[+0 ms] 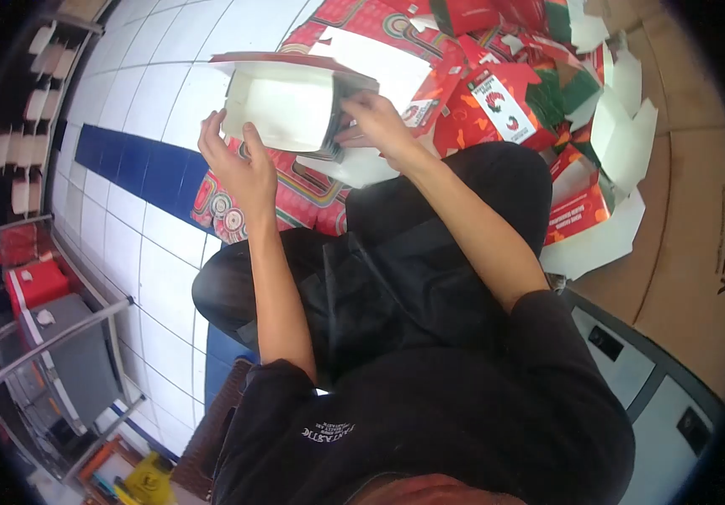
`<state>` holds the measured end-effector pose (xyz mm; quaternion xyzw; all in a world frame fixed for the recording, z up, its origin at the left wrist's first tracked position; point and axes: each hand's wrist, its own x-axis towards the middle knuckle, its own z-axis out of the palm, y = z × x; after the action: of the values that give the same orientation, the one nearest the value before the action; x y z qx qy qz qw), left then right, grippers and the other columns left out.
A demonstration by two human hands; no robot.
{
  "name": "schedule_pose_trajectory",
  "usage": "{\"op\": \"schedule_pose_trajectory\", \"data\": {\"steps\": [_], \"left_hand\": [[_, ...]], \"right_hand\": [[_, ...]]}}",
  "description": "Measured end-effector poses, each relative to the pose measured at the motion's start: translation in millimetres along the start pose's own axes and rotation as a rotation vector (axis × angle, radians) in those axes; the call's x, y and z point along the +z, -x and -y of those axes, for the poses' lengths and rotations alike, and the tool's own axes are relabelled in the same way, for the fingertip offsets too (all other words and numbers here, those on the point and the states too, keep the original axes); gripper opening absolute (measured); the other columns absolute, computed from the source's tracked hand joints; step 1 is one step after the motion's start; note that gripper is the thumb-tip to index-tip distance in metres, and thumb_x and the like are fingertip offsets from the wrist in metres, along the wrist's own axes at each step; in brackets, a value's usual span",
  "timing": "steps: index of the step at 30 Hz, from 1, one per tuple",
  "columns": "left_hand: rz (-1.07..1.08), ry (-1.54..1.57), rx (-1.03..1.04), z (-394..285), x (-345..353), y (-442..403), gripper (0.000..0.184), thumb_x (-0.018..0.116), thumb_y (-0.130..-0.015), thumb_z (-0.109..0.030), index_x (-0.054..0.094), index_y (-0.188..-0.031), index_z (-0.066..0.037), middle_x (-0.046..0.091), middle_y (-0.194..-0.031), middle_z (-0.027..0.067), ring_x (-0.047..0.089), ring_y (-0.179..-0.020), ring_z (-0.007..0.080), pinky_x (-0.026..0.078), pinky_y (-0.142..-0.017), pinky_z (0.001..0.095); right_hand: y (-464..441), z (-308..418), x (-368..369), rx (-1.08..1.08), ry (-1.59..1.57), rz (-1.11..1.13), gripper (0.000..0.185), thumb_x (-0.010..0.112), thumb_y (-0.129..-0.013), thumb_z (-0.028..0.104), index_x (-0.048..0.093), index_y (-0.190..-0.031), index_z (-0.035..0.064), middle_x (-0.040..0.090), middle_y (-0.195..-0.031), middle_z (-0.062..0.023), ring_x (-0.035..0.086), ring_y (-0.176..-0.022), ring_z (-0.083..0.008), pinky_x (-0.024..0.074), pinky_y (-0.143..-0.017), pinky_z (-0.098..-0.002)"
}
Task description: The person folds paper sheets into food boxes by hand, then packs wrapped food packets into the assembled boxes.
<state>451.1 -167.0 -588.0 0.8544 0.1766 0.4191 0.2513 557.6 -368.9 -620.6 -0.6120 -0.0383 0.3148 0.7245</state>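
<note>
A partly folded carton (282, 105) with a white inside and a red flap along its far edge is held up above the knees. My left hand (243, 168) is at its near left corner, thumb and fingers apart, with the fingertips against the carton's side. At the right end, my right hand (372, 126) has its fingers bent round the dark end wall, and some fingertips are hidden there. Beneath the carton lie a white sheet (371, 57) and a red patterned sheet (229, 210).
Red and white cartons (497, 105) lie heaped at the right, beside brown cardboard (682, 194). A metal rack (59, 337) with a grey box (76, 362) and a red box (38, 284) stands at the left. White and blue tiles (152, 172) cover the floor.
</note>
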Motion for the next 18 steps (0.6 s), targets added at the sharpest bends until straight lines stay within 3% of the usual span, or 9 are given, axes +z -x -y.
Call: {"op": "schedule_pose_trajectory", "data": {"steps": [2, 3, 4, 6, 8, 11, 14, 16, 18], "left_hand": [[0.25, 0.183, -0.059, -30, -6, -6, 0.036, 0.067, -0.105, -0.016, 0.066, -0.137, 0.001, 0.071, -0.131, 0.0188, 0.072, -0.117, 0.03, 0.056, -0.098, 0.0412], [0.229, 0.26, -0.004, -41, 4, -7, 0.034, 0.07, -0.103, -0.02, 0.071, -0.13, 0.001, 0.077, -0.116, 0.0161, 0.077, -0.101, 0.027, 0.06, -0.083, 0.0382], [0.237, 0.257, 0.008, -51, 10, -10, 0.034, 0.07, -0.103, -0.02, 0.071, -0.13, 0.001, 0.077, -0.116, 0.0161, 0.077, -0.101, 0.027, 0.06, -0.083, 0.0382], [0.481, 0.197, -0.11, -71, 19, -16, 0.042, 0.076, -0.099, -0.026, 0.072, -0.13, 0.002, 0.08, -0.111, 0.0175, 0.08, -0.094, 0.0265, 0.06, -0.077, 0.0371], [0.471, 0.193, -0.111, -81, 31, -20, 0.043, 0.079, -0.096, -0.033, 0.078, -0.123, 0.001, 0.082, -0.1, 0.0181, 0.082, -0.087, 0.0288, 0.061, -0.075, 0.0387], [0.524, -0.114, 0.004, -76, 48, -24, 0.038, 0.075, -0.096, -0.039, 0.086, -0.104, -0.003, 0.081, -0.087, 0.0203, 0.08, -0.085, 0.0401, 0.062, -0.082, 0.0454], [0.551, -0.157, 0.037, -78, 51, -28, 0.037, 0.075, -0.096, -0.038, 0.086, -0.103, -0.003, 0.08, -0.087, 0.0218, 0.08, -0.085, 0.0419, 0.062, -0.083, 0.0461], [0.586, -0.182, 0.036, -82, 51, -32, 0.037, 0.076, -0.095, -0.037, 0.086, -0.104, -0.003, 0.08, -0.085, 0.0215, 0.08, -0.085, 0.0418, 0.062, -0.083, 0.0463], [0.626, -0.214, 0.049, -81, 52, -35, 0.037, 0.076, -0.094, -0.037, 0.086, -0.105, -0.004, 0.08, -0.084, 0.0212, 0.079, -0.085, 0.0418, 0.062, -0.083, 0.0474]], "right_hand": [[-3, -2, 1, 0.037, -0.05, -0.016, 0.047, 0.07, -0.107, 0.033, 0.059, -0.13, -0.0064, 0.066, -0.114, -0.0174, 0.08, -0.091, -0.0307, 0.0674, -0.082, -0.0404], [-4, -5, 2, 0.038, -0.04, -0.031, 0.048, 0.071, -0.106, 0.035, 0.06, -0.128, -0.0061, 0.067, -0.113, -0.0167, 0.08, -0.091, -0.03, 0.0671, -0.081, -0.0403], [-6, -7, 4, 0.038, -0.027, -0.043, 0.05, 0.073, -0.105, 0.038, 0.061, -0.126, -0.0058, 0.068, -0.111, -0.016, 0.08, -0.09, -0.0294, 0.0669, -0.08, -0.0401], [-8, -12, 5, 0.004, -0.035, -0.069, 0.049, 0.077, -0.102, 0.037, 0.067, -0.121, -0.0071, 0.072, -0.109, -0.0154, 0.08, -0.087, -0.0264, 0.0662, -0.076, -0.0373], [-13, -21, 7, -0.079, 0.109, -0.17, 0.046, 0.08, -0.101, 0.033, 0.072, -0.118, -0.0084, 0.077, -0.106, -0.016, 0.08, -0.084, -0.0233, 0.0653, -0.073, -0.0338], [-12, -28, 12, -0.165, 0.1, -0.287, 0.036, 0.082, -0.097, 0.024, 0.077, -0.109, -0.0098, 0.081, -0.095, -0.0149, 0.08, -0.077, -0.0199, 0.0642, -0.068, -0.0302], [-16, -35, 16, -0.303, 0.127, -0.412, 0.03, 0.082, -0.093, 0.02, 0.079, -0.098, -0.0092, 0.082, -0.085, -0.0134, 0.08, -0.072, -0.0186, 0.0632, -0.065, -0.0299], [-13, -33, 18, -0.301, 0.159, -0.452, 0.034, 0.081, -0.082, 0.028, 0.083, -0.091, -0.0046, 0.08, -0.084, -0.023, 0.08, -0.078, -0.034, 0.0624, -0.077, -0.0422], [-11, -28, 20, -0.288, 0.161, -0.469, 0.033, 0.082, -0.082, 0.027, 0.082, -0.088, -0.0051, 0.078, -0.081, -0.0246, 0.079, -0.077, -0.036, 0.0618, -0.074, -0.0436]]}}
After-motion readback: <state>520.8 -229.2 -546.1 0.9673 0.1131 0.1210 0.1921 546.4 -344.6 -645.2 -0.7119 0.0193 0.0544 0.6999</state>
